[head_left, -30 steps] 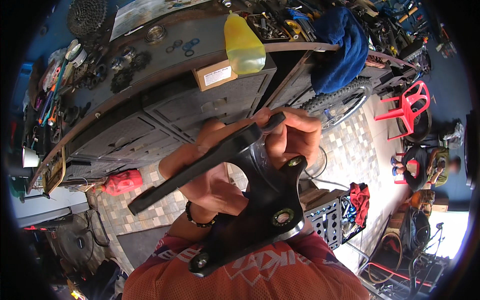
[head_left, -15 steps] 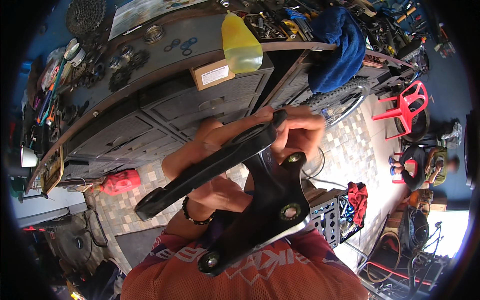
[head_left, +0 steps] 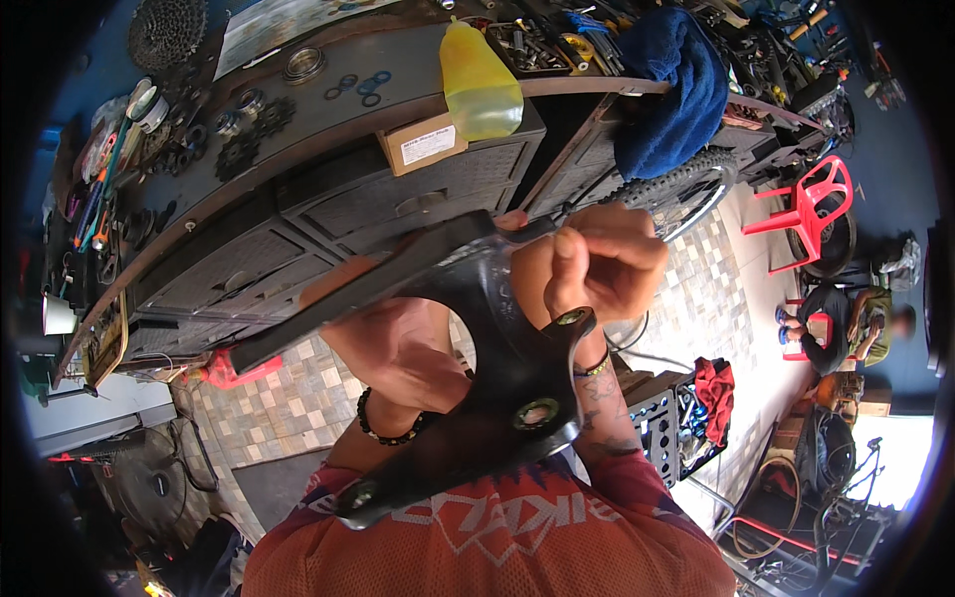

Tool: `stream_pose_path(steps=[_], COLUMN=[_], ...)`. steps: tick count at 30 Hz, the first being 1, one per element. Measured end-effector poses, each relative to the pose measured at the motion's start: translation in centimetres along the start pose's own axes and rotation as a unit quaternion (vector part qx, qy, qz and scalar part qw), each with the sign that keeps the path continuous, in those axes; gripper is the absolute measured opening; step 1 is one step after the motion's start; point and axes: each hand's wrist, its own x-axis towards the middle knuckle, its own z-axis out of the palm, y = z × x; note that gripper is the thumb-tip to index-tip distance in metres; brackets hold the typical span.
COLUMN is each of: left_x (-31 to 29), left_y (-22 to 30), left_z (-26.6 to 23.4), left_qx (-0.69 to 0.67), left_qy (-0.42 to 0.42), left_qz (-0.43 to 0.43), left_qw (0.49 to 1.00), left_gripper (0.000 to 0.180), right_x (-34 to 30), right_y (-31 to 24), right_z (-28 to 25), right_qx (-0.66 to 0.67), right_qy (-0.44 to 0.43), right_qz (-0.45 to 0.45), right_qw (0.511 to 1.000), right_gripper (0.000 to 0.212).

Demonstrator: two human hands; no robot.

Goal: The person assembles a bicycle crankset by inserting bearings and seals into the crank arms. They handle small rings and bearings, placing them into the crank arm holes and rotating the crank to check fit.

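A black forked bicycle suspension link with round bearing eyes is held up in front of my chest. My left hand is behind its long arm, gripping it from the far side; the link hides most of those fingers. My right hand is at the link's upper right, close to its edge. Its fingers are curled and the thumb is bent up against them. Whatever may be pinched there cannot be made out. A beaded bracelet is on my left wrist.
Ahead stands a dark workbench with drawers, sprockets, bearings and tools. A yellow squeeze bottle, cardboard box and blue towel are at its edge. A tool case is at right. Another person sits far right.
The link has tilted and shifted left, its lower end swinging toward my left. My right hand has moved slightly right and its forearm now shows. My left hand keeps its grip.
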Motion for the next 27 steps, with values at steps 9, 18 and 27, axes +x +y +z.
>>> stream_pose_path(steps=[9, 18, 27], left_x=[-0.1, 0.2, 0.9], left_y=[0.4, 0.0, -0.2], left_z=[-0.8, -0.5, -0.5], left_qx=[0.033, 0.040, 0.052], left_qy=[0.020, -0.007, -0.058], left_qz=[0.048, 0.052, 0.074], left_qw=[0.998, 0.998, 0.994], left_gripper=[0.080, 0.078, 0.077], right_x=[-1.4, 2.7, 8.5], right_y=[-1.1, -3.3, -3.6], right_z=[-1.6, -2.8, -5.0], right_qx=[-0.046, -0.162, -0.246], right_qy=[-0.022, -0.236, -0.414], right_qz=[0.084, -0.111, -0.226], right_qw=[0.995, 0.952, 0.847], right_gripper=[0.009, 0.033, 0.049])
